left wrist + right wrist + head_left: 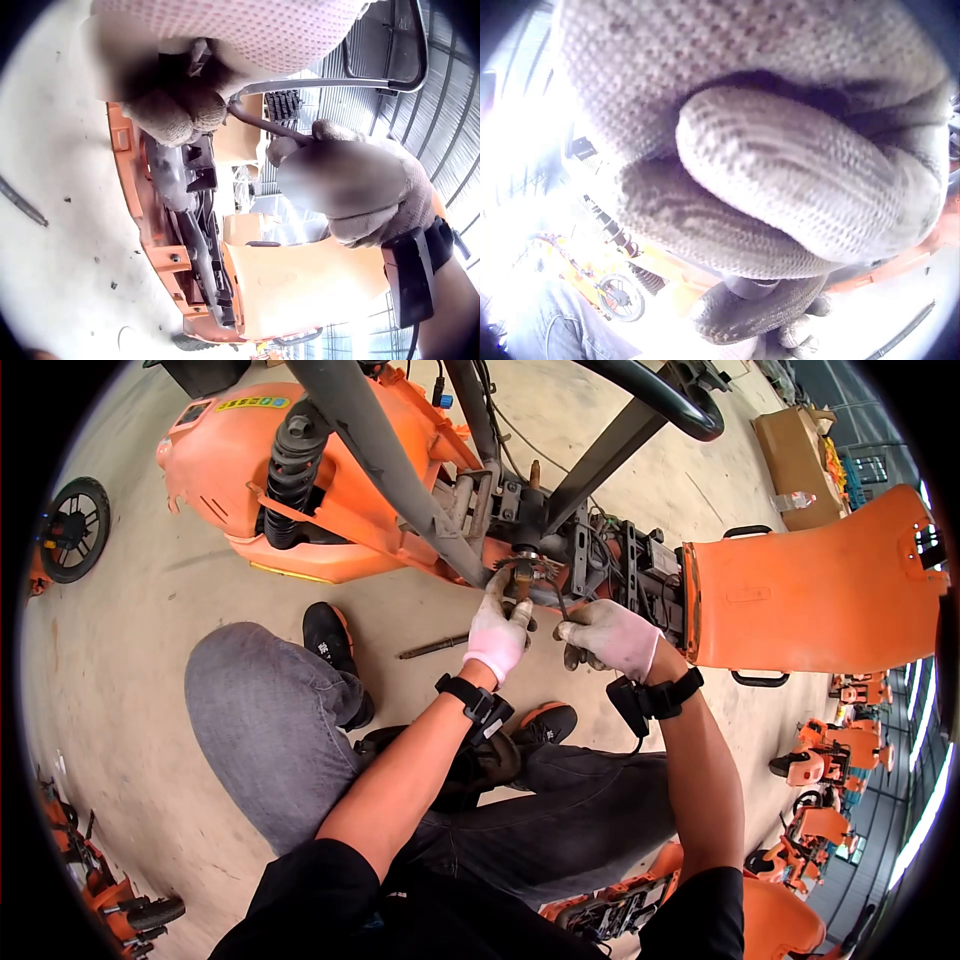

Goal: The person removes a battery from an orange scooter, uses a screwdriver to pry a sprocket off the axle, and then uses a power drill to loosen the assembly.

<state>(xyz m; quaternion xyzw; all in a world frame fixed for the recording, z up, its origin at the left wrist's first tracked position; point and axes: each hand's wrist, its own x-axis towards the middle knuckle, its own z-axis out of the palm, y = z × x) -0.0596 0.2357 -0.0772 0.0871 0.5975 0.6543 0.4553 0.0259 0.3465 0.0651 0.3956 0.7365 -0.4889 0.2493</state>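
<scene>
Both hands wear pale knit gloves with pink backs. My left hand [500, 635] grips a brown, worn cylindrical end [523, 582] on the tube joint of an orange scooter frame, just below a dark toothed ring [535, 566]. To its right, my right hand [612, 637] holds a thin dark bent rod [561, 598] in curled fingers. In the left wrist view the rod [262, 124] runs from the left fingertips to the right hand. Curled fingers [780, 176] fill the right wrist view, hiding most of the rod.
A dark bar [435, 647] lies on the floor left of my hands. Black shock absorber [293, 480], grey frame tubes [385, 455] and an orange panel [800, 600] surround the work. A cardboard box [800, 465] stands beyond; several orange scooters line the right side.
</scene>
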